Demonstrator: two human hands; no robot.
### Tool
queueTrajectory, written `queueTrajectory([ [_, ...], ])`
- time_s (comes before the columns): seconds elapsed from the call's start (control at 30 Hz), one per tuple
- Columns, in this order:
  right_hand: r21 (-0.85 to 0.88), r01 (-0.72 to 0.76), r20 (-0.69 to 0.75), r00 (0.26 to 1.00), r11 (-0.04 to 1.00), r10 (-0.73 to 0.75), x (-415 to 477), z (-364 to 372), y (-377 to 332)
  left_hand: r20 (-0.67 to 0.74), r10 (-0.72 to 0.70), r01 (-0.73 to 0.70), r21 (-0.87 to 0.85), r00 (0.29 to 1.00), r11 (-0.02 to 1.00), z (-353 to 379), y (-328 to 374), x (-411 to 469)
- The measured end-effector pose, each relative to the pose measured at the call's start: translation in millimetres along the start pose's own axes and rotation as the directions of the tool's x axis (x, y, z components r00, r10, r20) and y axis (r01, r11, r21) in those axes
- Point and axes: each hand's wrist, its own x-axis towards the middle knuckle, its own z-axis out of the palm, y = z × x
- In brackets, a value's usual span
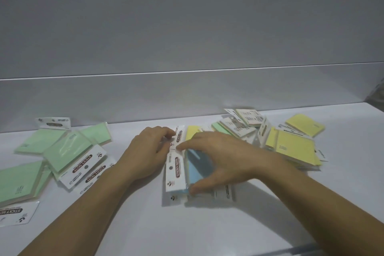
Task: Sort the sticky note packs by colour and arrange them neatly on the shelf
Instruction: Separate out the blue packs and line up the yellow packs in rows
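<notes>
Both hands, left hand point(148, 151) and right hand point(218, 159), pinch a blue pack point(197, 167) on the white shelf point(207, 224) below a grey wall point(187, 27).

Overlapping packs point(62, 151) at shelf point(207, 224) left edge; jumbled pile point(291, 145) back right; my hands point(149, 151) on centre packs point(176, 168) between.

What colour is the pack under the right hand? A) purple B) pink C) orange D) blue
D: the right hand spreads over a blue pack, while green packs lie off to the left.
</notes>
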Motion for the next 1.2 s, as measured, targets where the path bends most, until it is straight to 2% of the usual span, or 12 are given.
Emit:
queueTrajectory([
  [0.1, 0.003, -0.036, 0.002, 0.999, 0.999, 0.036, -3, 13, -4, -0.005, -0.009, 0.009, -0.021, 1.000, 1.000, -1, 0, -1],
  [0.17, 0.116, -0.085, -0.021, 0.996, 0.990, 0.088, -1, 14, 2, -0.021, -0.010, 0.009, -0.030, 1.000, 0.999, -2, -1, -1],
  [0.23, 0.226, -0.125, -0.124, 0.980, 0.966, 0.156, 4, 13, 14, -0.025, -0.017, 0.016, -0.033, 1.000, 0.999, -3, -2, 0],
  [0.33, 0.149, -0.207, -0.236, 0.942, 0.967, 0.238, 18, 9, 36, -0.002, -0.035, 0.035, -0.023, 0.999, 0.999, -4, -2, -1],
  [0.6, -0.046, -0.276, -0.026, 0.961, 0.960, 0.275, 51, 7, 46, -0.015, -0.083, 0.081, -0.105, 0.996, 0.991, -9, 4, -4],
  [0.73, 0.013, -0.259, -0.102, 0.961, 0.966, 0.259, 54, 5, 44, -0.035, -0.105, 0.099, -0.138, 0.994, 0.985, -10, 7, -6],
  [0.8, 0.107, -0.243, -0.208, 0.943, 0.964, 0.261, 52, 5, 43, -0.066, -0.107, 0.094, -0.165, 0.992, 0.982, -10, 9, -6],
  [0.87, 0.299, -0.177, -0.335, 0.901, 0.938, 0.277, 50, 6, 40, -0.114, -0.140, 0.112, -0.224, 0.984, 0.968, -11, 13, -7],
  [0.97, 0.555, -0.049, -0.447, 0.824, 0.830, 0.348, 47, 9, 36, -0.168, -0.175, 0.118, -0.305, 0.970, 0.945, -15, 21, -8],
  [1.03, 0.650, -0.021, -0.436, 0.808, 0.760, 0.395, 47, 11, 30, -0.099, -0.129, 0.063, -0.498, 0.987, 0.865, -20, 32, -13],
  [1.1, 0.700, -0.015, -0.417, 0.803, 0.714, 0.426, 46, 15, 24, 0.002, -0.070, 0.050, -0.712, 0.998, 0.701, -23, 50, -19],
  [1.2, 0.752, 0.007, -0.424, 0.772, 0.659, 0.475, 46, 21, 19, -0.023, -0.115, 0.051, -0.795, 0.993, 0.605, -20, 68, -23],
])
